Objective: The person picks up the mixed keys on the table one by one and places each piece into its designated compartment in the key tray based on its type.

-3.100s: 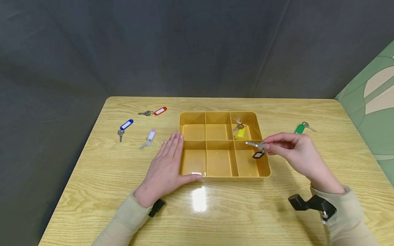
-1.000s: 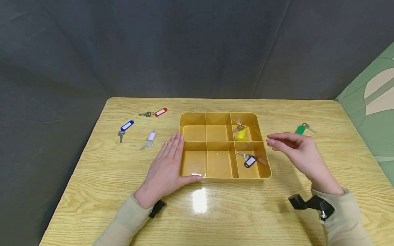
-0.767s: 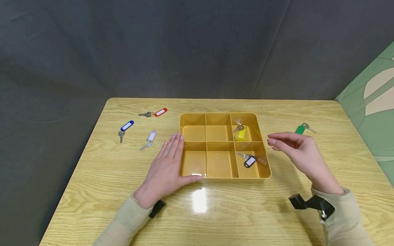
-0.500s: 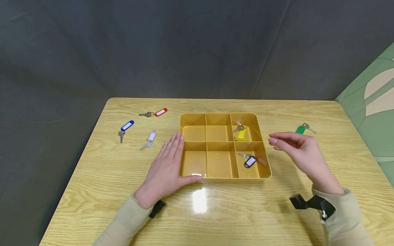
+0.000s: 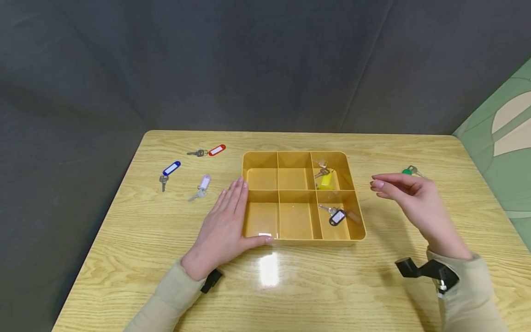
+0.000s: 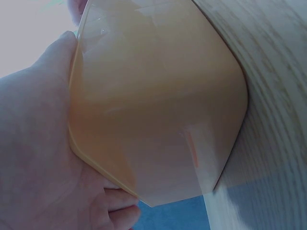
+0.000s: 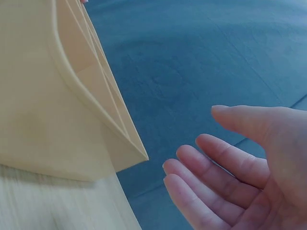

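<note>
A tan organizer box (image 5: 303,240) with several compartments stands on the table. My left hand (image 5: 221,226) rests along its left side with straight fingers, thumb over the front rim; the left wrist view shows the palm against the box corner (image 6: 158,105). To the right of the box my right hand (image 5: 419,203) hovers with relaxed fingers, thumb apart from them in the right wrist view, holding nothing. A key with a black tag (image 5: 338,217) lies in the front right compartment. Behind it, the back right one contains a key with a yellow tag (image 5: 327,180).
Left of the box lie keys with a red tag (image 5: 217,150), a blue tag (image 5: 172,168) and a lilac tag (image 5: 205,182). A key with a green tag (image 5: 407,171) lies beyond my right hand, partly hidden. A dark curtain (image 5: 265,64) hangs behind the table.
My right hand has let go of the black-tagged key, which now lies in the front right compartment. It has then drifted right, away from the box. My left hand has stayed put.
</note>
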Motion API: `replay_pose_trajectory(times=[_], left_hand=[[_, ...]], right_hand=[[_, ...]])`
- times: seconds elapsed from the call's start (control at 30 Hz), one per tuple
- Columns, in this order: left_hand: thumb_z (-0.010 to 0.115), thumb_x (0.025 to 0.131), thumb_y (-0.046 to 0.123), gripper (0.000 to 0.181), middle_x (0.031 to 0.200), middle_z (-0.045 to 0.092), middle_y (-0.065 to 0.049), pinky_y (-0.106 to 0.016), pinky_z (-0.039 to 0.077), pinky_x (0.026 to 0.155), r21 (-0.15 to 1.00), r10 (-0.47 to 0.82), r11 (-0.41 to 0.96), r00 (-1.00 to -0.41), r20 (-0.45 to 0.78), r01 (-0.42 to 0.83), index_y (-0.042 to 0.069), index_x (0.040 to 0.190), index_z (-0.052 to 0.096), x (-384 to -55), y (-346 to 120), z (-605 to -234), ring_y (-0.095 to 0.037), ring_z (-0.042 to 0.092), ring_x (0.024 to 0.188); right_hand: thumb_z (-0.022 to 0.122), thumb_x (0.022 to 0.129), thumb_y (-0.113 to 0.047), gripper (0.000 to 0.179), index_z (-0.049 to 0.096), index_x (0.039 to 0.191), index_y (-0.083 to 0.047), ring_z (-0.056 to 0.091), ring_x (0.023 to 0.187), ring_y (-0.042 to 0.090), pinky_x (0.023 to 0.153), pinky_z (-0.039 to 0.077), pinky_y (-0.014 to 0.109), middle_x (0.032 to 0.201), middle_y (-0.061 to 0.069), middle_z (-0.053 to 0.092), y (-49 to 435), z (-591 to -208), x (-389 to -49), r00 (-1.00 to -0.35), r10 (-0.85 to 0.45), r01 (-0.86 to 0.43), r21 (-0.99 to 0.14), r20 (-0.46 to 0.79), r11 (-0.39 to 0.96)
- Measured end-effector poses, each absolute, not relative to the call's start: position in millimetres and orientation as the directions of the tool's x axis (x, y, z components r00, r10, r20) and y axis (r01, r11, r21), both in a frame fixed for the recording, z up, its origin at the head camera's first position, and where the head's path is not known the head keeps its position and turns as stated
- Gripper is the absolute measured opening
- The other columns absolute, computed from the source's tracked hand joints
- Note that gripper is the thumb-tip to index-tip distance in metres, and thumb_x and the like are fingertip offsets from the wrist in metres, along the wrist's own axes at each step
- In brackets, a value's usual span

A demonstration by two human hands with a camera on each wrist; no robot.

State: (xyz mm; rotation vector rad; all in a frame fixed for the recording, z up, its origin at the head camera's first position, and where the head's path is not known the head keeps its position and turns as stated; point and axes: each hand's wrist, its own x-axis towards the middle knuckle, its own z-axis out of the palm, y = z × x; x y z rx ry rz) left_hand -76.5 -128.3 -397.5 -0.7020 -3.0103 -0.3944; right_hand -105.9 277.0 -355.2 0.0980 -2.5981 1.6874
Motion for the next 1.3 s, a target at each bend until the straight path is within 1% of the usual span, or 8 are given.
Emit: replay_pose_trajectory(times=[0.27,0.53,0.6,0.7,0.8,0.93,1.1,1.3], left_hand=[[0.040,0.081,0.091,0.128,0.168,-0.005,-0.014,-0.038,0.004,0.124,0.236,0.436,0.866,-0.897,0.075,0.441,-0.001,0.161,0.004,-76.5,-128.4,-396.5,-0.030,0.004,0.155],[0.042,0.081,0.091,0.128,0.169,0.004,-0.019,-0.040,0.006,0.124,0.236,0.438,0.864,-0.895,0.088,0.446,-0.002,0.161,0.006,-76.2,-128.6,-396.7,-0.030,0.005,0.154],[0.042,0.081,0.091,0.128,0.169,0.001,-0.017,-0.040,0.006,0.124,0.239,0.437,0.863,-0.895,0.086,0.444,-0.002,0.161,0.005,-76.1,-128.7,-396.7,-0.028,0.003,0.155],[0.043,0.081,0.090,0.128,0.169,-0.002,-0.015,-0.039,0.005,0.124,0.244,0.435,0.864,-0.897,0.081,0.441,-0.001,0.161,0.004,-75.9,-128.8,-396.7,-0.026,-0.001,0.154],[0.044,0.082,0.090,0.128,0.169,-0.001,-0.016,-0.040,0.005,0.124,0.245,0.435,0.864,-0.897,0.080,0.440,-0.001,0.161,0.004,-75.9,-128.8,-396.7,-0.027,0.000,0.154],[0.047,0.082,0.089,0.128,0.169,0.000,-0.016,-0.040,0.006,0.124,0.248,0.435,0.863,-0.897,0.079,0.440,-0.002,0.161,0.005,-76.1,-128.9,-396.8,-0.029,0.004,0.155],[0.047,0.082,0.089,0.128,0.168,-0.005,-0.014,-0.040,0.004,0.124,0.251,0.432,0.864,-0.899,0.074,0.436,-0.002,0.161,0.004,-76.0,-128.9,-397.1,-0.029,0.004,0.155],[0.047,0.081,0.089,0.128,0.169,0.000,-0.017,-0.040,0.005,0.124,0.250,0.434,0.862,-0.897,0.082,0.440,-0.002,0.161,0.005,-76.2,-128.5,-397.2,-0.029,0.003,0.155]], right_hand=[[0.070,0.097,-0.007,0.025,0.071,0.118,0.006,0.074,0.089,0.011,0.079,0.058,0.021,0.105,0.001,0.076,289.1,-351.5,-107.1,-0.996,0.015,-0.076,-0.949,0.085,0.305],[0.072,0.096,-0.005,0.025,0.071,0.118,0.007,0.074,0.089,0.012,0.079,0.057,0.022,0.103,0.004,0.076,298.7,-346.8,-105.9,-0.996,0.030,-0.077,-0.982,0.083,0.170],[0.072,0.096,-0.006,0.026,0.071,0.118,0.007,0.074,0.089,0.012,0.079,0.057,0.022,0.103,0.005,0.076,301.2,-346.0,-106.2,-0.996,0.038,-0.073,-0.983,0.080,0.167],[0.072,0.096,-0.009,0.028,0.070,0.120,0.006,0.074,0.090,0.010,0.079,0.057,0.020,0.104,0.003,0.076,304.3,-344.4,-107.0,-0.996,0.055,-0.058,-0.976,0.071,0.210],[0.072,0.097,-0.012,0.029,0.070,0.122,0.004,0.074,0.089,0.009,0.079,0.056,0.019,0.105,0.000,0.076,306.8,-343.2,-107.7,-0.996,0.070,-0.045,-0.969,0.063,0.243],[0.072,0.097,-0.011,0.029,0.071,0.122,0.004,0.074,0.088,0.010,0.080,0.056,0.019,0.104,0.001,0.077,310.4,-342.5,-108.0,-0.995,0.075,-0.050,-0.979,0.066,0.199],[0.072,0.096,-0.009,0.028,0.072,0.121,0.003,0.074,0.086,0.010,0.082,0.055,0.016,0.102,0.001,0.077,314.6,-340.1,-107.4,-0.994,0.088,-0.056,-0.984,0.072,0.166],[0.072,0.095,-0.003,0.023,0.073,0.116,0.005,0.075,0.086,0.011,0.081,0.056,0.020,0.099,0.004,0.078,318.7,-337.1,-108.2,-0.990,0.096,-0.098,-0.992,0.105,0.076]])
